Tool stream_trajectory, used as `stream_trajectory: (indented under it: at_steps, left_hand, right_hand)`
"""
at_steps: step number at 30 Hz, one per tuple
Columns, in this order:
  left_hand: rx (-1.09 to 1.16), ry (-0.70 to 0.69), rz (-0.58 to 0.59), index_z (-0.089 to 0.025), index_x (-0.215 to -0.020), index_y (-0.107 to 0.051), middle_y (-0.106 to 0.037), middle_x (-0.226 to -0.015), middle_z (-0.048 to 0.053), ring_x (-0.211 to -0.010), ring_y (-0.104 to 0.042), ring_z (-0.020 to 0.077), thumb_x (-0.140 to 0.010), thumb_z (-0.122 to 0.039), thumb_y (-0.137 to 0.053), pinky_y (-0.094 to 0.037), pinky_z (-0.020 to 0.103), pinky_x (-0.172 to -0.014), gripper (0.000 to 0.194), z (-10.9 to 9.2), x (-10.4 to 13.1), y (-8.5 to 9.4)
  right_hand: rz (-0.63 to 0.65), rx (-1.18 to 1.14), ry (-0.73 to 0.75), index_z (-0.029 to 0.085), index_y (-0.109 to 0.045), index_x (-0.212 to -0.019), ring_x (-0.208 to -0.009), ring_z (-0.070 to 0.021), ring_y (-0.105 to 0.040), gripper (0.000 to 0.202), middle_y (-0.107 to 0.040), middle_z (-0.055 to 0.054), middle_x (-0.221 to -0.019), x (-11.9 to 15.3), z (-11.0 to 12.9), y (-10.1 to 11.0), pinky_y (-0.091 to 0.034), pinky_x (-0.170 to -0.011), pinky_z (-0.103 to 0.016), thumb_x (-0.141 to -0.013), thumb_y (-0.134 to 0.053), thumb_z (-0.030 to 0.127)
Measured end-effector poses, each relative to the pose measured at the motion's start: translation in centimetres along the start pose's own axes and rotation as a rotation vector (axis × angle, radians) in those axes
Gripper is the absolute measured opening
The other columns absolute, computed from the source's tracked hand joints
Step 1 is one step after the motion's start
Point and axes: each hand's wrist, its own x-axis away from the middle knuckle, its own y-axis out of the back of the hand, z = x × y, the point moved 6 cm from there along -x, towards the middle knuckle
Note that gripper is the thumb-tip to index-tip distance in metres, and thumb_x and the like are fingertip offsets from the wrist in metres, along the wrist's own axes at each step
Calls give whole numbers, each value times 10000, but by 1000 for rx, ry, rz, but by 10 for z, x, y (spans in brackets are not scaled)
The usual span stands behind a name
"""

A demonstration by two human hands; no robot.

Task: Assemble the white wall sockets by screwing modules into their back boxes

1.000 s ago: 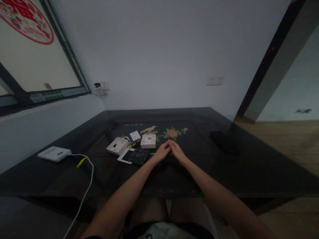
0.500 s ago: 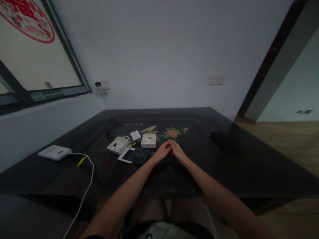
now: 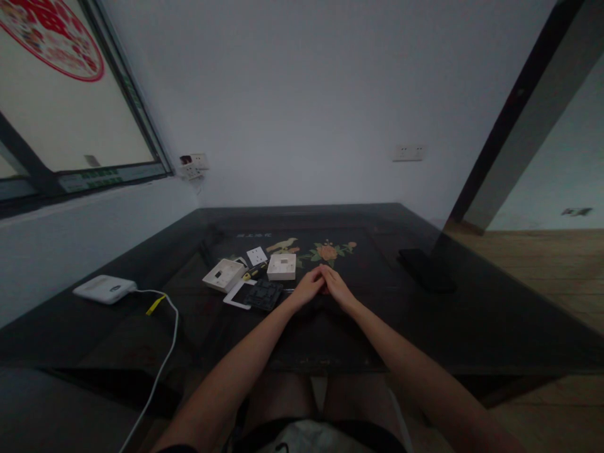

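My left hand (image 3: 307,286) and my right hand (image 3: 336,286) rest on the dark table (image 3: 330,340), their fingertips touching each other, with no object seen in either. Fingers on both look pressed together. Left of my left hand lie a square white box (image 3: 282,267), a black square part (image 3: 264,294) and a white frame (image 3: 234,296). Behind these are a second white box (image 3: 223,275), tilted in view, a yellow and black tool (image 3: 255,271) and a white socket plate (image 3: 257,255).
A white device (image 3: 104,289) with a white cable (image 3: 175,327) and yellow tag lies at the table's left. On the right is a flat black object (image 3: 426,270). Wall sockets (image 3: 408,153) are on the wall behind; a window is at upper left.
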Motion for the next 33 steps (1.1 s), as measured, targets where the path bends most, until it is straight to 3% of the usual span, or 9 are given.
stream_trajectory:
  at_steps: [33]
  left_hand:
    - [1, 12, -6, -98, -1056, -586, -642, -750, 34, -617, -581, 131, -865, -329, -490, -458, 236, -588, 315, -5, 2, -1]
  right_hand:
    - [21, 10, 30, 210, -536, -789, -516, -99, -432, 390, -470, 25, -659, 2, 6, -2, -326, -405, -198, -797, -472, 595]
